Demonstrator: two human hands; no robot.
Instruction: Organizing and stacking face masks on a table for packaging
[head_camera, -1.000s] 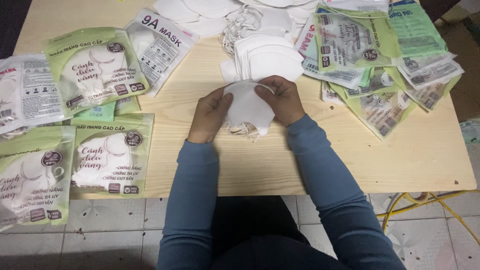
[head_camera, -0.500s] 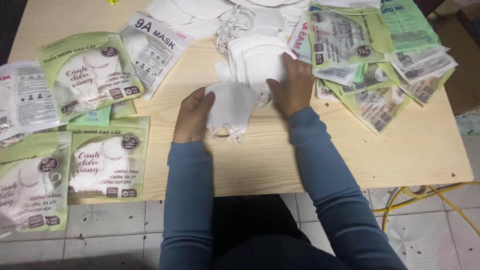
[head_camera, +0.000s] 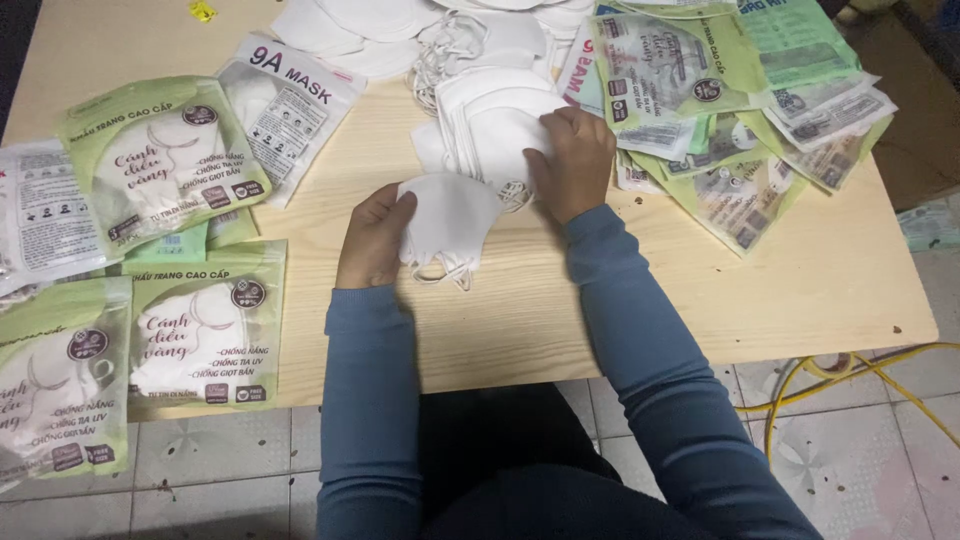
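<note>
Two hands split since half-second-earlier view; left hand (head_camera: 372, 240) stays clamped on folded white mask (head_camera: 448, 218), just below mask stack (head_camera: 492, 120); right hand (head_camera: 572, 160) has shifted up onto stack, fingers curled pinching its top mask; suggests next mask being picked; green packets (head_camera: 160, 160) left of stack unmoved.

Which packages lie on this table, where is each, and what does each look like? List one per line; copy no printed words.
Green mask pouches: left side, flat rectangles, green with a white mask picture.
White pouch: upper left, flat, white with dark print.
Clear-and-white pouch: far left edge.
Heap of green pouches: upper right, overlapping, beside the right hand.
</note>
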